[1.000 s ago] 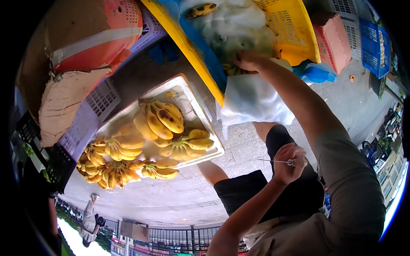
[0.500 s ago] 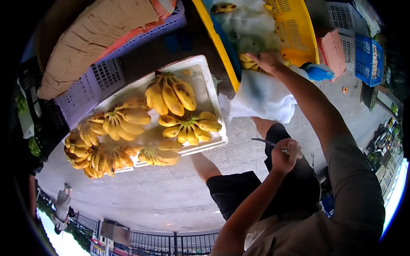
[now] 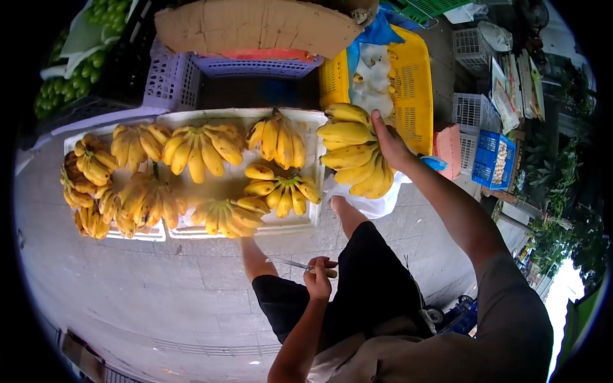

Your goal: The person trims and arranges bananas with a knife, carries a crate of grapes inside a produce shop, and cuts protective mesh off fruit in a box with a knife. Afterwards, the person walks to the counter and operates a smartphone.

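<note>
My right hand (image 3: 393, 145) grips a large bunch of yellow bananas (image 3: 351, 147) from its right side, thumb showing on top. The bunch is held up between the white foam tray (image 3: 313, 220) and the yellow crate (image 3: 418, 83). Closer to my body, my left hand (image 3: 318, 279) is closed around the handle of a knife (image 3: 288, 262), its thin blade pointing left. Several banana bunches (image 3: 202, 148) lie spread over the foam trays, some with dark spots. Inside the yellow crate, a few more bananas show among white padding (image 3: 372, 80) and a blue liner.
Behind the trays stand purple crates (image 3: 255, 67) under a brown cardboard flap (image 3: 255, 29). Green fruit (image 3: 76, 83) is at upper left. To the right are a pink box (image 3: 447, 152), a blue basket (image 3: 495, 159) and white crates (image 3: 474, 113). White sheeting (image 3: 377, 203) hangs near my knee.
My right hand has lifted the banana bunch out of the yellow crate and brought it toward the foam tray. My left hand keeps the knife. The view has turned.
</note>
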Tool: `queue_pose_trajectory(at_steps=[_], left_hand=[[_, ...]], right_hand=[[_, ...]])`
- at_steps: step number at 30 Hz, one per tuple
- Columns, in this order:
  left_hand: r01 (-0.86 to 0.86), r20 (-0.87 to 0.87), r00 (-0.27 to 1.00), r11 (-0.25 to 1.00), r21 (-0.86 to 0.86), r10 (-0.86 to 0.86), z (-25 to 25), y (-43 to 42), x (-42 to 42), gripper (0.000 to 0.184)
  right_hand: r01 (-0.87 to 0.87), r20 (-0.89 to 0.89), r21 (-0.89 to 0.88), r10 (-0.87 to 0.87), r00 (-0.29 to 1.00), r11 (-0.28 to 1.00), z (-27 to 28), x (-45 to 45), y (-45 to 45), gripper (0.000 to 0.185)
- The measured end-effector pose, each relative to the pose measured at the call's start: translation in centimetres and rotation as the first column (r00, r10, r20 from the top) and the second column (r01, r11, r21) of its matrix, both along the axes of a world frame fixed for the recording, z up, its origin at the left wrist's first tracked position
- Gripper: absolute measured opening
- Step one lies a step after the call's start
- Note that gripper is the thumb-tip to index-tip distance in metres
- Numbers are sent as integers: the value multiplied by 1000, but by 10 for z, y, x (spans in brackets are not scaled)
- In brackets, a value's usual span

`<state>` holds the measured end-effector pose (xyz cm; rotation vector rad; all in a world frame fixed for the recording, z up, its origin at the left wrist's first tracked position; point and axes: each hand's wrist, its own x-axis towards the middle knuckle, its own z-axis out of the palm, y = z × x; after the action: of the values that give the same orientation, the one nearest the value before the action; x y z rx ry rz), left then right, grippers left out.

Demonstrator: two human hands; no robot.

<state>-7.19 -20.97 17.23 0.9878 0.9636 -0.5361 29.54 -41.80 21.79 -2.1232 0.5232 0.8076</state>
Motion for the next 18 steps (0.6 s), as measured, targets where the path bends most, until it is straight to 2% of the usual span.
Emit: queue_pose_trajectory(at_steps=[1,3,4,5,6,8,9,10,12,13,14,16,17,18], left_hand=[[6,-26,1000,999,54,-4,0,29,-8,35],[-123,-50,990,987,103,128,7,78,-9,37],[-174,-33,983,971,162,181,10,98,-7,39],[-175,-7,983,957,233,182,16,117,-6,40],[-174,14,984,937,303,178,19,133,-8,41],[-195,15,979,919,342,203,20,153,-19,42],[-234,-4,968,909,345,250,22,157,-23,44],[-267,-26,956,900,344,293,22,161,-28,47],[-288,-45,946,899,330,320,18,164,-36,48],[-312,-35,940,897,313,339,16,164,-37,46],[-338,-25,932,894,293,361,15,162,-38,44],[-352,-43,925,894,278,378,16,163,-36,44],[-360,-45,922,892,273,385,15,162,-35,44],[-367,-43,919,891,267,392,15,162,-34,44]], right_hand=[[-4,20,217,0,1000,976,-42,-3,16,88],[-84,-84,265,110,990,961,-54,3,93,93],[-178,-7,221,184,983,959,-16,6,148,94],[-224,183,164,193,964,961,-79,1,167,99],[-306,69,107,300,951,946,-72,6,198,97],[-429,42,132,427,903,894,-88,10,246,94],[-414,100,195,402,910,889,-94,6,271,93],[-467,112,178,453,884,866,-98,3,284,90],[-550,90,95,543,835,830,-148,-1,296,88],[-565,244,132,526,815,814,-139,-5,304,88],[-575,58,75,572,818,815,-141,2,308,89],[-586,87,15,583,808,810,-143,6,310,92],[-653,4,-79,655,756,753,-139,11,311,95],[-659,3,-85,661,750,748,-137,11,314,95]])
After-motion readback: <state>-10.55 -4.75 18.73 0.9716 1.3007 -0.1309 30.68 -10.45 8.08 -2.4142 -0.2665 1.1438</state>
